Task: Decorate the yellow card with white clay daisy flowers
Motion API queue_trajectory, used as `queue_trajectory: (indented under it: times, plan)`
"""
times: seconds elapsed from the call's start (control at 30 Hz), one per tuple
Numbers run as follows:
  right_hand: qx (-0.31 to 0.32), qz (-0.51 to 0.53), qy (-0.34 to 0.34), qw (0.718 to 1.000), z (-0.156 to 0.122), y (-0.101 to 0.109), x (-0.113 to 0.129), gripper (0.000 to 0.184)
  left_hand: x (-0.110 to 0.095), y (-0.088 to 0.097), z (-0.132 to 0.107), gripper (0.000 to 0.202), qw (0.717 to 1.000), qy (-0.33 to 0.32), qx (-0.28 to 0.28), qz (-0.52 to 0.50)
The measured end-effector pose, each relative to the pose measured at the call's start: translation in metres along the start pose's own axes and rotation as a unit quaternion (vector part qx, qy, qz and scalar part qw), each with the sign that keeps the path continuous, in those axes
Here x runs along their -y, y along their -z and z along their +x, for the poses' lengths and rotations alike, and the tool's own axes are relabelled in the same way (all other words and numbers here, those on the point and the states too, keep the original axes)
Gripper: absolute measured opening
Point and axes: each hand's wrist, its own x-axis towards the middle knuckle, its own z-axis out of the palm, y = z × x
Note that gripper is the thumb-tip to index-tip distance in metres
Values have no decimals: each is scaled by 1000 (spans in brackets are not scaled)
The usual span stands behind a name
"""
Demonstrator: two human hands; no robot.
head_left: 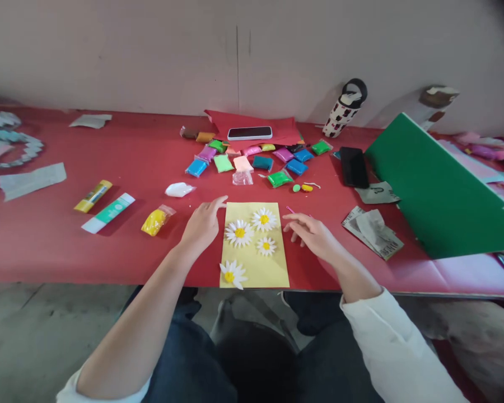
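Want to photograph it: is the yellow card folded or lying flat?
Flat: the yellow card lies spread on the red table, all four corners visible, with the daisies resting on it.

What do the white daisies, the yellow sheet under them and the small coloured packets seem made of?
Daisies: probably soft modelling clay, matte, with raised petals and yellow centres. Yellow sheet: matte paper or thin card, lying flat with crisp edges. Coloured packets: likely clay in glossy clear plastic wrap, which glints.

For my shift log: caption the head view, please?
The left hand and right hand flank a yellow card with four white daisies on a red table.
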Motion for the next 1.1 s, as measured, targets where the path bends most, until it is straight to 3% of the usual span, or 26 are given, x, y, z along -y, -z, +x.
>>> queue_trajectory:
  times: [0.13,0.33,0.63,1.1]
  plan:
    - [-16,-52,44,998,6,2,-9,33,-1,-11,15,56,999,2,-35,34]
    - [-26,-50,13,998,8,0,-11,36,-6,-23,27,41,996,46,-62,39]
    - [-50,-68,16,996,4,-8,-11,36,-6,-23,28,28,997,43,-61,19]
    - [-76,-121,32,989,6,-13,-19,26,-3,-29,30,25,998,21,-66,2]
